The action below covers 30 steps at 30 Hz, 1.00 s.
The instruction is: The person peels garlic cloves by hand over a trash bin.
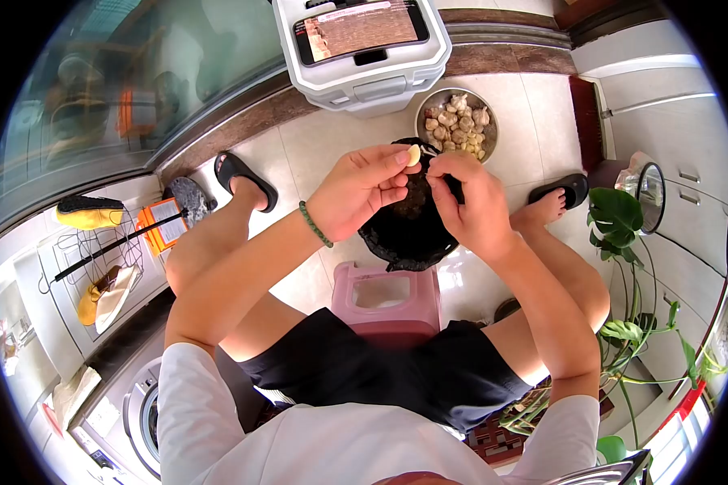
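A pale peeled garlic clove [413,155] is pinched between the thumb and forefinger of my left hand [366,187]. Close beside it on the right, my right hand [471,198] has its thumb and fingertips pressed together; a small whitish scrap [429,152] shows at its fingertips. Both hands are over a bin lined with a black bag [404,234], with brownish scraps inside. Just beyond the bin, a metal bowl [495,136] holds several garlic bulbs and cloves [459,121].
A phone [361,31] lies on a grey-white box [367,87] beyond the bin. A pink stool [387,311] stands between my legs. Green plants [616,217] and cabinets [663,121] are at the right. On the left are a wire rack [97,259] and an orange box [162,225].
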Tool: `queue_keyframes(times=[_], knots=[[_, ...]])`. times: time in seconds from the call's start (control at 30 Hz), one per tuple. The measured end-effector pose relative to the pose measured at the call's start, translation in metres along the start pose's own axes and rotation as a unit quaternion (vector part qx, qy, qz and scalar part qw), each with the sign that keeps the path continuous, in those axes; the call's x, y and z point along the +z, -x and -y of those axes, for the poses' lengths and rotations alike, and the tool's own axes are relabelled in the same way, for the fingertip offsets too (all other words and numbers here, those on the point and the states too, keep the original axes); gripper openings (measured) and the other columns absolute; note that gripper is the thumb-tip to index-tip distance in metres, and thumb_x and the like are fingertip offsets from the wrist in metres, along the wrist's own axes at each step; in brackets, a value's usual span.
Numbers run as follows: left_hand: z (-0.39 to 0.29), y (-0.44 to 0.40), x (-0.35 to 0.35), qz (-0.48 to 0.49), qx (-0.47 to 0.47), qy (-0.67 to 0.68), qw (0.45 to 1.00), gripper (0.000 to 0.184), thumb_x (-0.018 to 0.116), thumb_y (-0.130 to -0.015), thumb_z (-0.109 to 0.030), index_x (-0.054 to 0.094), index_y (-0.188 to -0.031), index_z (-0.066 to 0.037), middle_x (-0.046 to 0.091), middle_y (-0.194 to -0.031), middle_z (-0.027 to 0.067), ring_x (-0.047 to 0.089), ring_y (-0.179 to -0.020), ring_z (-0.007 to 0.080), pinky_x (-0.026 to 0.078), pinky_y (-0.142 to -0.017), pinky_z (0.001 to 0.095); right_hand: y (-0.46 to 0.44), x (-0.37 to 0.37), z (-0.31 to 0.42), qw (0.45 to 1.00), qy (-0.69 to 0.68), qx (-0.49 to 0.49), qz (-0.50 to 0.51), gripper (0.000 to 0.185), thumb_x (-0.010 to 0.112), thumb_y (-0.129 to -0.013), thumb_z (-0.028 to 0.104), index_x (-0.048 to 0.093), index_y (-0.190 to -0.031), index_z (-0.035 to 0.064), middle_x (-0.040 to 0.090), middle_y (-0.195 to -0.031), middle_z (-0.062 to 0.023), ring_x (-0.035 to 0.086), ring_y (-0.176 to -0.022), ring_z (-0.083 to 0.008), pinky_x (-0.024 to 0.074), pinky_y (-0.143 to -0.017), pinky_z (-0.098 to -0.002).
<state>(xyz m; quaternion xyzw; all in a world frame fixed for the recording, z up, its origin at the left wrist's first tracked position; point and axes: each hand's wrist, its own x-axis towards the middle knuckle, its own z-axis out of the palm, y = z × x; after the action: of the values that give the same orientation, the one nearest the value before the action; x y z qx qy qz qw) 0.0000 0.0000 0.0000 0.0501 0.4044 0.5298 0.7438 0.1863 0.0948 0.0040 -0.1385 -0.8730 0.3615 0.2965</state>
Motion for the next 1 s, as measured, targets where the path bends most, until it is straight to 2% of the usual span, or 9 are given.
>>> queue_keyframes(times=[0.07, 0.1, 0.17, 0.4, 0.47, 0.57, 0.77, 0.9, 1.0], knots=[[-0.002, 0.001, 0.003, 0.013, 0.016, 0.014, 1.0, 0.031, 0.063, -0.095, -0.021, 0.062, -0.123, -0.008, 0.067, -0.099, -0.0014, 0.059, -0.079, 0.0053, 0.053, -0.075, 0.0234, 0.002, 0.004, 0.001, 0.994, -0.074, 0.07, -0.031, 0.031, 0.059, -0.088, -0.009, 0.046, -0.114, 0.0025, 0.059, -0.1, -0.0105, 0.064, -0.082, -0.021, 0.0533, -0.073, -0.0297], [0.0, 0.002, 0.004, 0.013, 0.013, 0.017, 1.0, 0.031, 0.063, -0.095, -0.021, 0.062, -0.123, -0.008, 0.067, -0.099, -0.0014, 0.059, -0.079, 0.0053, 0.053, -0.075, 0.0234, 0.003, 0.006, 0.004, 0.994, -0.074, 0.073, -0.029, 0.031, 0.059, -0.088, -0.009, 0.046, -0.114, 0.0025, 0.059, -0.1, -0.0105, 0.064, -0.082, -0.021, 0.0533, -0.073, -0.0297], [-0.001, 0.003, 0.004, 0.017, 0.019, 0.028, 0.999, 0.03, 0.063, -0.095, -0.021, 0.063, -0.122, -0.008, 0.067, -0.098, -0.0018, 0.059, -0.079, 0.0052, 0.052, -0.075, 0.0226, 0.001, 0.01, 0.007, 0.971, -0.172, 0.136, -0.096, 0.029, 0.061, -0.085, -0.009, 0.052, -0.11, 0.002, 0.06, -0.088, -0.0082, 0.062, -0.077, -0.0177, 0.0501, -0.066, -0.0296], [-0.002, 0.002, 0.005, -0.002, 0.051, -0.06, 0.997, 0.029, 0.061, -0.096, -0.019, 0.062, -0.123, -0.009, 0.065, -0.098, -0.0024, 0.058, -0.081, 0.006, 0.05, -0.076, 0.0231, 0.002, 0.007, 0.007, 0.96, -0.225, 0.159, -0.042, 0.031, 0.064, -0.083, -0.01, 0.053, -0.11, 0.0007, 0.059, -0.087, -0.0065, 0.059, -0.076, -0.0115, 0.0489, -0.067, -0.0247], [-0.003, 0.002, 0.007, -0.022, 0.079, -0.151, 0.985, 0.027, 0.063, -0.095, -0.015, 0.063, -0.12, -0.007, 0.065, -0.096, -0.0023, 0.058, -0.081, 0.0055, 0.049, -0.076, 0.0223, 0.0, 0.007, 0.008, 0.918, -0.311, 0.243, -0.036, 0.028, 0.064, -0.086, -0.007, 0.054, -0.111, 0.0003, 0.06, -0.086, -0.004, 0.057, -0.076, -0.0083, 0.0483, -0.068, -0.0232], [0.003, -0.002, 0.003, 0.001, 0.133, -0.206, 0.969, 0.025, 0.065, -0.093, -0.009, 0.063, -0.117, -0.002, 0.067, -0.098, 0.0009, 0.06, -0.084, 0.007, 0.05, -0.078, 0.0225, 0.001, 0.009, 0.004, 0.887, -0.354, 0.292, -0.057, 0.021, 0.062, -0.09, -0.003, 0.057, -0.11, -0.0003, 0.063, -0.087, -0.0031, 0.058, -0.077, -0.0067, 0.0487, -0.068, -0.022], [0.01, -0.002, -0.004, 0.024, 0.13, -0.211, 0.969, 0.017, 0.066, -0.09, -0.001, 0.064, -0.106, 0.004, 0.069, -0.102, 0.0087, 0.064, -0.094, 0.0116, 0.051, -0.084, 0.0246, 0.005, 0.012, 0.001, 0.87, -0.379, 0.313, -0.016, 0.012, 0.058, -0.093, 0.0, 0.06, -0.105, -0.0012, 0.065, -0.093, -0.0033, 0.059, -0.078, -0.0068, 0.0494, -0.069, -0.021], [0.012, -0.003, -0.006, 0.018, 0.136, -0.229, 0.964, 0.019, 0.069, -0.089, -0.006, 0.064, -0.104, 0.005, 0.069, -0.097, 0.0083, 0.065, -0.09, 0.012, 0.053, -0.08, 0.025, 0.007, 0.012, -0.003, 0.862, -0.371, 0.344, -0.007, 0.01, 0.059, -0.093, 0.002, 0.061, -0.103, -0.0002, 0.065, -0.09, -0.0021, 0.06, -0.078, -0.0068, 0.0493, -0.068, -0.021], [0.009, 0.002, -0.004, -0.015, 0.138, -0.294, 0.946, 0.017, 0.069, -0.089, -0.006, 0.065, -0.101, 0.005, 0.069, -0.095, 0.0075, 0.064, -0.087, 0.011, 0.053, -0.077, 0.0238, 0.009, 0.017, -0.008, 0.838, -0.428, 0.339, 0.011, 0.01, 0.061, -0.093, 0.006, 0.061, -0.101, -0.0003, 0.064, -0.088, -0.0021, 0.06, -0.078, -0.0072, 0.0498, -0.068, -0.0219]])
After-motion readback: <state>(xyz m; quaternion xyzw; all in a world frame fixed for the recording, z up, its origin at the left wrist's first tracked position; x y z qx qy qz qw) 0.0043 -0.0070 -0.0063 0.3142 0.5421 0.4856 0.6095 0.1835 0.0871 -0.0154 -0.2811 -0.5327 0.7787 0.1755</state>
